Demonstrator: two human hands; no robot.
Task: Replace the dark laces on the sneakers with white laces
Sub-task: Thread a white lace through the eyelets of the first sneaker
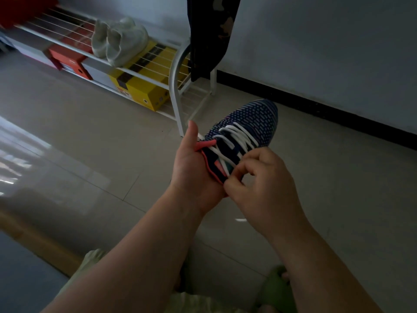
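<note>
Over a glossy tiled floor point(90, 136), left hand point(194, 168) grips the sneaker point(246, 132), right hand point(259, 184) pinches its white lace point(234, 129)

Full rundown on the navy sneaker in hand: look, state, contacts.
The navy knit sneaker has pale dashed patterning, a coral collar and pull tab, and teal and coral side accents. It is held off the tiled floor, toe pointing away toward the wall. A white lace crisscrosses several rows of eyelets; no dark lace shows on it. The left hand cups the heel, thumb raised. The right hand pinches the lace near the collar.
</note>
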